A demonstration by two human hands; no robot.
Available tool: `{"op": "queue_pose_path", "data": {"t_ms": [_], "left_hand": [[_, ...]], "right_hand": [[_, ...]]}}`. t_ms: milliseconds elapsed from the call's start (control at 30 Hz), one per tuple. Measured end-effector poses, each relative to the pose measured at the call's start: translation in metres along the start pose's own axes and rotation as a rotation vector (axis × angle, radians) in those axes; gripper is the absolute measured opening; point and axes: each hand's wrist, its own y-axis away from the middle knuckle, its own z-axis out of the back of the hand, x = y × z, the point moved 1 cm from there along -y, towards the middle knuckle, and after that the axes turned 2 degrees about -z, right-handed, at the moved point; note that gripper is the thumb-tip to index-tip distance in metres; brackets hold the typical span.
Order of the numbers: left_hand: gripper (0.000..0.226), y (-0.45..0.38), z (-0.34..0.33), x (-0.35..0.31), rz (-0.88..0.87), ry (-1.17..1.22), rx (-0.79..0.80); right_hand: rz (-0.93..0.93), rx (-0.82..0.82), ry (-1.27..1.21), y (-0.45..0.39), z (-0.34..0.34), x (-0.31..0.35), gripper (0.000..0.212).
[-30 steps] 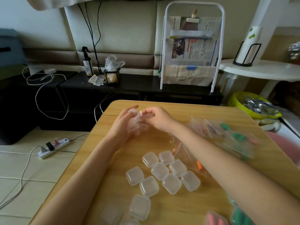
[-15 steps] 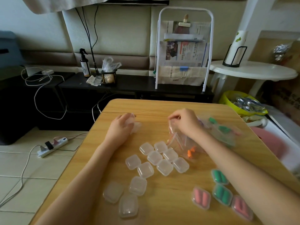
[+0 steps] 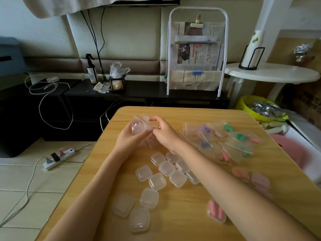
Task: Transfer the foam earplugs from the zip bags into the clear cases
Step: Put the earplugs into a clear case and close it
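- Head view: since half a second ago, right hand (image 3: 165,134) has left the bag pile and joined left hand (image 3: 129,138) at the desk's (image 3: 173,228) far end.
- Both grips are clamped on one zip bag (image 3: 139,125), raised between them; its red-lined mouth points up and away, the right grip pinching nearer it.
- Empty clear cases (image 3: 166,168) lie near, below the grips toward the person; the opening pull likely falls to the right.
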Motion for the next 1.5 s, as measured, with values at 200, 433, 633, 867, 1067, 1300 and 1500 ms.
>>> {"op": "queue_pose_path", "data": {"t_ms": [200,433,633,867,1067,1300,1500], "left_hand": [[0.009,-0.001,0.005,0.001,0.010,0.137,-0.183],[0.005,-0.001,0.002,-0.004,0.065,0.286,-0.232],[0.036,-0.002,0.005,0.004,-0.003,0.103,-0.308],[0.046,-0.006,0.000,0.003,-0.071,-0.264,-0.201],[0.056,0.000,-0.006,0.000,-0.079,-0.407,-0.082],[0.025,-0.009,-0.016,-0.001,-0.176,-0.286,0.023],[0.017,-0.008,-0.033,-0.006,-0.217,-0.338,0.053]], "right_hand": [[0.047,-0.237,0.080,-0.012,0.049,-0.008,0.027],[0.113,0.236,0.533,0.010,0.045,-0.011,0.060],[0.129,0.052,0.581,0.006,0.038,-0.016,0.046],[0.153,-0.152,0.924,0.014,0.077,-0.009,0.038],[0.001,-0.079,0.796,0.017,0.089,-0.025,0.038],[0.250,0.024,0.596,0.022,0.062,-0.004,0.042],[0.178,0.087,0.795,0.001,0.029,-0.001,0.058]]}}
